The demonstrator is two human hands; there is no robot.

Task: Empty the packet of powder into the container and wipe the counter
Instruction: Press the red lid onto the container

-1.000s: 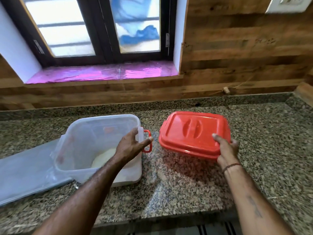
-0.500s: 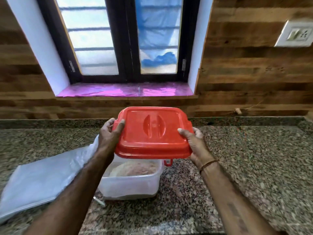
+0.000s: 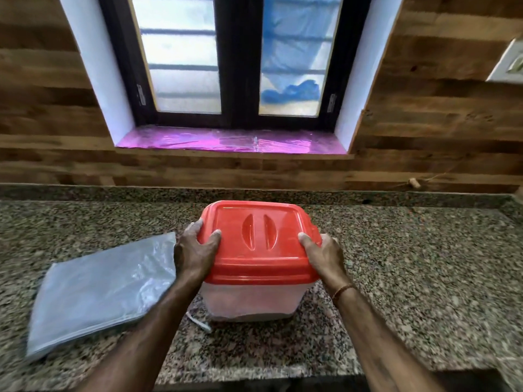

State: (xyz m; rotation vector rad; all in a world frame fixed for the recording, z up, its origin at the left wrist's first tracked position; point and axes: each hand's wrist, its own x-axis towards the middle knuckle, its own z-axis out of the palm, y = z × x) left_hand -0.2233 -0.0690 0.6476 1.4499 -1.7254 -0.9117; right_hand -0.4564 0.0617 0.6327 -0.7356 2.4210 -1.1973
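Note:
A clear plastic container [image 3: 252,302] stands upright on the speckled granite counter [image 3: 424,278], with powder dimly visible low inside it. A red lid [image 3: 259,239] sits on top of it. My left hand [image 3: 194,250] grips the lid's left edge, thumb on top. My right hand [image 3: 322,256] grips the lid's right edge the same way. A flat, empty-looking clear plastic packet [image 3: 99,290] lies on the counter to the left of the container.
A wood-panelled wall with a window and a pink-lined sill [image 3: 229,141] rises behind the counter. A white strip [image 3: 198,323] lies by the container's front left corner. The counter's front edge [image 3: 254,383] runs just below my forearms.
My right hand lifted the red lid off the counter, my left hand joined it, and both brought the lid down onto the container. The container went from tilted to upright.

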